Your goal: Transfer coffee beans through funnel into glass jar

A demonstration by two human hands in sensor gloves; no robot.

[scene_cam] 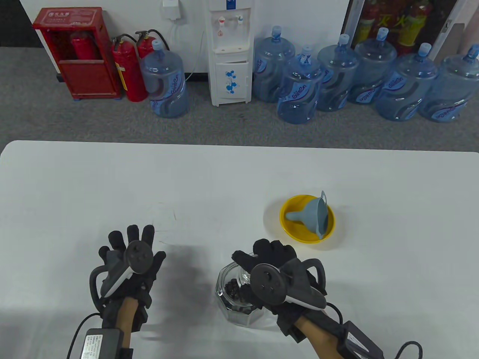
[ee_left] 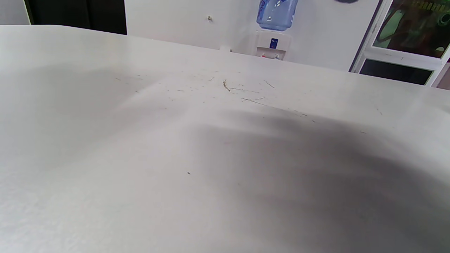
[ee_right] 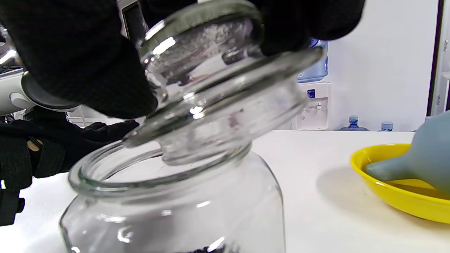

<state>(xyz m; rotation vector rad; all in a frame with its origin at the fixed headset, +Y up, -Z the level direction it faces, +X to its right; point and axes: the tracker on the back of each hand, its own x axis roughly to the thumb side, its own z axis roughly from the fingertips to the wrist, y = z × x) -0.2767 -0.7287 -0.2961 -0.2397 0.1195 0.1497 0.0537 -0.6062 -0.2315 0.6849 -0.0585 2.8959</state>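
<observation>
**Currently: glass lid tilted at jar mouth, funnel lying in yellow bowl**

Nearest the bottom edge of the table view, both gloved hands are reaching in over the white table [scene_cam: 75,179], whose top is showing faint scratches in the left wrist view. The left hand [scene_cam: 129,261] is hovering palm down with its fingers spread apart, touching nothing. The right hand [scene_cam: 278,269] is gripping the glass lid [ee_right: 218,84], fingers clamped on its knob; the lid is sitting tilted, its plug partly inside the mouth of the glass jar [scene_cam: 239,295]. The jar is standing upright just in front of the right hand, holding a shallow layer of dark coffee beans [scene_cam: 235,290] at the bottom.

Farther back and to the right, the yellow bowl [scene_cam: 299,233] is holding the blue-grey funnel [scene_cam: 312,215], which is lying on its side, long axis roughly left-right, spout pointing left, wide mouth leaning on the bowl's right rim.

Beyond the table, grey carpet is running to a white wall with a water dispenser [scene_cam: 230,52], blue water bottles [scene_cam: 299,91] and red fire extinguishers [scene_cam: 129,71].
</observation>
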